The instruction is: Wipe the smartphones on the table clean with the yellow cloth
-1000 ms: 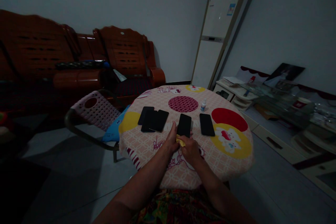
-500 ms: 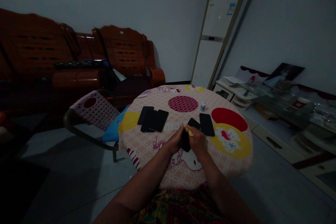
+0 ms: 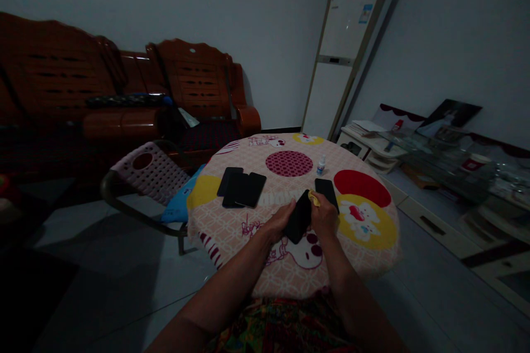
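Observation:
My left hand grips a black smartphone by its left side, tilted above the near part of the round table. In my right hand is a small yellow cloth, pinched at the phone's upper right edge. Just beyond that hand lies another dark phone, partly hidden by it. Several dark, flat phone-like slabs overlap on the left of the table. A small clear spray bottle with a white top stands upright farther back.
A patterned cloth covers the round table. A woven chair with a blue cushion stands at the left, before a wooden sofa. To the right is a low cabinet with a glass top; a tall white air conditioner stands behind.
My right hand with the yellow cloth has moved right, from over the phone's face to its edge. The phone has turned slightly, and more of its black face shows.

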Tool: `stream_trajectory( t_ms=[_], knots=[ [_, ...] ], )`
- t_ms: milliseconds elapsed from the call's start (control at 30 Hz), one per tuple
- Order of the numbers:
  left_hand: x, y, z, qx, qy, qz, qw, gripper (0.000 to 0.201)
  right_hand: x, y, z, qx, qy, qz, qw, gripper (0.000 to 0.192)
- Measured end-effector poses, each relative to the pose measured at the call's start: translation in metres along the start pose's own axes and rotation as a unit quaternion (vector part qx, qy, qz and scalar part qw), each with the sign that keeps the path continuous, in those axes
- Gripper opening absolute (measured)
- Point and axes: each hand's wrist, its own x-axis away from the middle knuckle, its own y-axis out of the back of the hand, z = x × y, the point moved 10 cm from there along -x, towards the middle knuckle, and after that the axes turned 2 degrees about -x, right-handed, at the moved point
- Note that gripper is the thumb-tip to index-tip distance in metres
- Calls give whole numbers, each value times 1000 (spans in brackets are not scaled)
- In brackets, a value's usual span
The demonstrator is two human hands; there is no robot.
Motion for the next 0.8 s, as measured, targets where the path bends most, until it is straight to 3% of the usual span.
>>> stream_trajectory(
  t_ms=[233,367,533,800],
  knots=[
    [-2,0,-2,76,-5,26,997,61,1,0,-12,-34,-19,0,999,30],
    [-3,8,0,108,9,-10,994,62,11,-11,-7,-29,-19,55,998,27],
    [-1,20,-4,164,1,-81,983,54,30,-26,21,-11,26,146,989,29],
    [-6,22,-5,169,-12,-58,984,58,60,-34,58,-62,116,208,969,35]
  ],
)
